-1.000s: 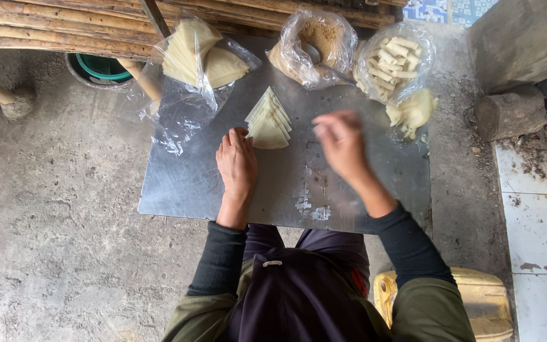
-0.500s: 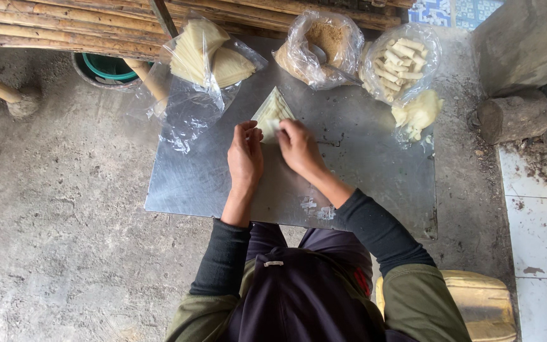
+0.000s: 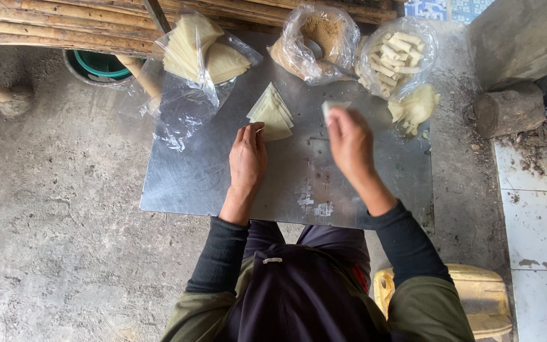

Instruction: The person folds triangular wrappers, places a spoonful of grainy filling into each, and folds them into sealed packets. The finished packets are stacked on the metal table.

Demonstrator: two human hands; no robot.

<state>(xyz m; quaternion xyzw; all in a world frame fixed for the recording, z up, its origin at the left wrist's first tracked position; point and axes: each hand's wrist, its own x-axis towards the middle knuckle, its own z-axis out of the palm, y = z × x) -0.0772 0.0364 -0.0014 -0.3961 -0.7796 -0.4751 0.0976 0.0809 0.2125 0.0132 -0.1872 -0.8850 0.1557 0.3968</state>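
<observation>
Left hand fingers together, flat on wrapper stack; right hand pinching one wrapper beside it; bag of finished rolls beyond, most of stack left

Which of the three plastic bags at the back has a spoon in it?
The middle bag, holding brown crumbly filling: a metal spoon sticks out of it. The left bag holds flat wrappers, the right bag rolled pieces.

I'm seeing a metal tabletop lying on the concrete floor, carrying a stack of triangular wrappers, three plastic bags and a dough lump.
</observation>
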